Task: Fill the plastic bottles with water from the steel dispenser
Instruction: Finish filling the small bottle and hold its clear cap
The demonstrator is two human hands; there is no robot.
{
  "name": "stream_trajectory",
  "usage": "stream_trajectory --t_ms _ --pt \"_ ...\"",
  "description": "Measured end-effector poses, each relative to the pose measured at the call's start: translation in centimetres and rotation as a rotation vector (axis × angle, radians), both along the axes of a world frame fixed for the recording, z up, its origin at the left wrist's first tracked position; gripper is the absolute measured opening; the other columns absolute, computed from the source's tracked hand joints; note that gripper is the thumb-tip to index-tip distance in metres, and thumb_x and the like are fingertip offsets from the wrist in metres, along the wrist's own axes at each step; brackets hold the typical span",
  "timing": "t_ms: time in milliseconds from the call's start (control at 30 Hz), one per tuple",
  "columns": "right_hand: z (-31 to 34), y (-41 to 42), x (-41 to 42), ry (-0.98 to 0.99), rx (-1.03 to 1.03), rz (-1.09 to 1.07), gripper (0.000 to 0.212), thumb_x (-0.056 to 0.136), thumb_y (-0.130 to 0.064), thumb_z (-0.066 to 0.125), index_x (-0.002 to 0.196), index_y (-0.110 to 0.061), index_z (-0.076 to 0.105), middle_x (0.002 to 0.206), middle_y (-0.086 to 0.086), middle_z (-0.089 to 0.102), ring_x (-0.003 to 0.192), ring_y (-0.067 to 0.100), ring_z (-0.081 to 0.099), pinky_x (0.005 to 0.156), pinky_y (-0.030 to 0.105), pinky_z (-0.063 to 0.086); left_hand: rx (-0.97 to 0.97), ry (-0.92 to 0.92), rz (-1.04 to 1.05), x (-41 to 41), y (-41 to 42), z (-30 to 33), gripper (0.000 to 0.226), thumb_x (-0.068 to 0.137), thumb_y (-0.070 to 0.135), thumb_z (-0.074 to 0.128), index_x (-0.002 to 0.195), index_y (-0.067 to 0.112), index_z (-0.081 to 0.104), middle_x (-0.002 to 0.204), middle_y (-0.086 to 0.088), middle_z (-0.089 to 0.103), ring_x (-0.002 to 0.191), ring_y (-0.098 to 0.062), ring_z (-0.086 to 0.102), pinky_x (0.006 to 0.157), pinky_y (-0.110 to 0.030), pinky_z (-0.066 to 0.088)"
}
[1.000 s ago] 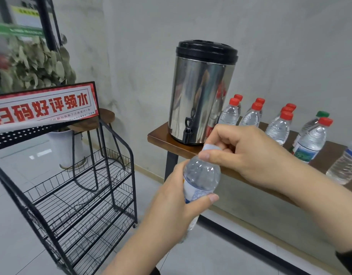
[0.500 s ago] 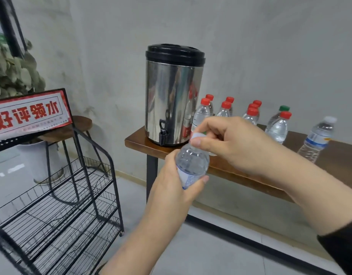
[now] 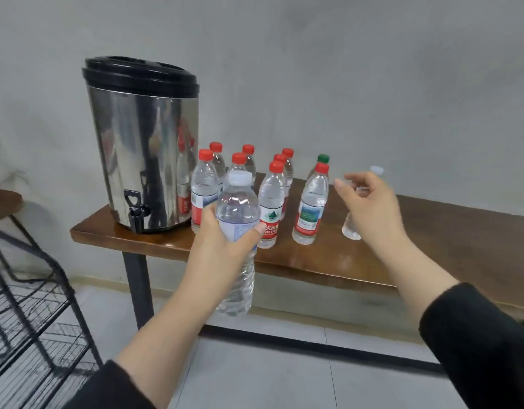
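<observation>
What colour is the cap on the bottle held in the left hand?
White, on the held bottle in the left hand; head view.

Legible text is scarce. Front red-capped bottle [image 3: 271,203]: white and red label with a green mountain emblem; on the red band, white Chinese characters, of which "夫山" can be made out; the rest is hidden by the thumb or blurred. Second front bottle [image 3: 312,203]: label with a green landscape picture above a red band; its print is too small to read. Bottle beside the dispenser [image 3: 204,191]: white, blue and red label, wording unreadable. Held bottle [image 3: 237,228]: pale label with fine blue print, not legible. Steel dispenser [image 3: 142,149]: no readable marking.
</observation>
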State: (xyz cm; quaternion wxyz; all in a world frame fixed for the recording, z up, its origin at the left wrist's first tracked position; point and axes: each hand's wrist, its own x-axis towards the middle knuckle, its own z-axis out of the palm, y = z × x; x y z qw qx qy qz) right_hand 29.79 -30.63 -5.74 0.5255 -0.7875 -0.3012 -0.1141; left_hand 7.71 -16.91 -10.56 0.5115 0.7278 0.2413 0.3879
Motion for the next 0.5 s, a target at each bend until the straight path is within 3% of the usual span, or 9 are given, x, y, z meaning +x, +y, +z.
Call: stream_trajectory --t_ms 33,100,167,267,367,500 --pt "-0.8 -0.2 2.6 0.001 -0.001 -0.077 0.04 0.091 -0.047 0.069 0.121 -0.022 0.064 0.111 -0.005 0.065 0.099 0.01 0.061 0.08 0.015 0.046 0.016 0.004 -0.002 1.0 0.1 0.1 0.054 0.087 0.04 0.078 0.129 0.035 0.042 0.111 0.025 0.063 0.099 0.014 0.058 0.073 -0.006 0.042" --pt "-2.4 -0.4 7.5 0.026 -0.001 -0.195 0.063 0.08 -0.056 0.072 0.13 -0.022 0.057 0.125 0.003 0.061 0.114 0.022 0.06 0.098 0.036 0.05 0.045 0.017 -0.01 2.8 0.0 0.2 0.052 0.088 0.041 0.077 0.128 0.035 0.042 0.108 0.028 0.06 0.091 0.025 0.055 0.07 0.0 0.042" --pt "-3.5 0.0 11.4 0.091 -0.046 -0.253 0.084 0.075 -0.055 0.077 0.143 -0.018 0.046 0.14 0.009 0.052 0.128 0.03 0.053 0.109 0.049 0.044 0.08 0.025 -0.009 4.4 0.1 0.4 0.053 0.089 0.039 0.077 0.127 0.034 0.042 0.107 0.031 0.058 0.086 0.032 0.051 0.069 0.006 0.037" --pt "-4.1 0.8 15.5 0.199 -0.055 -0.239 0.109 0.069 -0.054 0.083 0.155 -0.017 0.027 0.155 0.009 0.034 0.14 0.032 0.041 0.114 0.052 0.038 0.089 0.045 -0.001 6.4 0.5 0.1 0.052 0.088 0.038 0.077 0.127 0.032 0.043 0.105 0.03 0.059 0.086 0.031 0.051 0.07 0.006 0.037" --pt "-4.9 1.5 18.8 0.275 -0.041 -0.234 0.116 0.072 -0.048 0.086 0.159 -0.019 0.015 0.161 0.008 0.024 0.145 0.032 0.035 0.117 0.053 0.035 0.086 0.071 0.02 7.7 1.1 -0.4 0.053 0.088 0.043 0.075 0.128 0.036 0.042 0.106 0.029 0.059 0.087 0.031 0.051 0.067 0.004 0.038" --pt "-6.3 2.5 21.9 0.343 -0.017 -0.217 0.118 0.057 -0.054 0.085 0.153 -0.023 0.023 0.148 0.009 0.041 0.129 0.032 0.052 0.106 0.053 0.047 0.083 0.078 0.06 8.7 1.7 -1.2 0.055 0.087 0.042 0.076 0.128 0.04 0.039 0.106 0.034 0.057 0.087 0.032 0.05 0.07 0.0 0.038"
